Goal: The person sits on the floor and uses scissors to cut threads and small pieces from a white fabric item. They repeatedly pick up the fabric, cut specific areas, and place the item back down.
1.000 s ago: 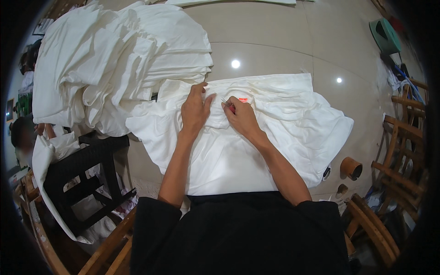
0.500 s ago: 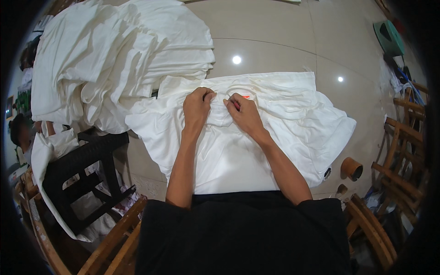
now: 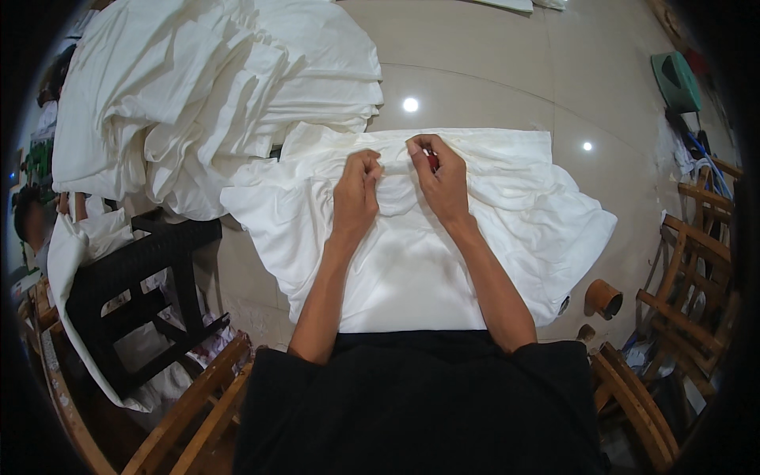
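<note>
A white garment (image 3: 412, 269) lies spread and rumpled in front of me, its gathered folds running across the far part. My left hand (image 3: 359, 194) is closed at those folds, the curled fingers and thumb pinching the cloth. Close by on the right, my right hand (image 3: 443, 178) is closed around a small red tool (image 3: 432, 161). Most of the tool is hidden in the palm, so its kind does not show. The thumb and forefinger of that hand come together just above the cloth.
A big heap of white cloth (image 3: 206, 103) rises at the far left. Below it stands a black plastic stool (image 3: 142, 285) with white fabric over its side. Wooden frames (image 3: 689, 269), a brown cylinder (image 3: 603, 299) and a green object (image 3: 675, 81) are on the right. Another person is at the left edge.
Both hands have shifted a little to the right over the garment. My right hand has also moved slightly away from me, and the orange-red patch beside it no longer shows.
</note>
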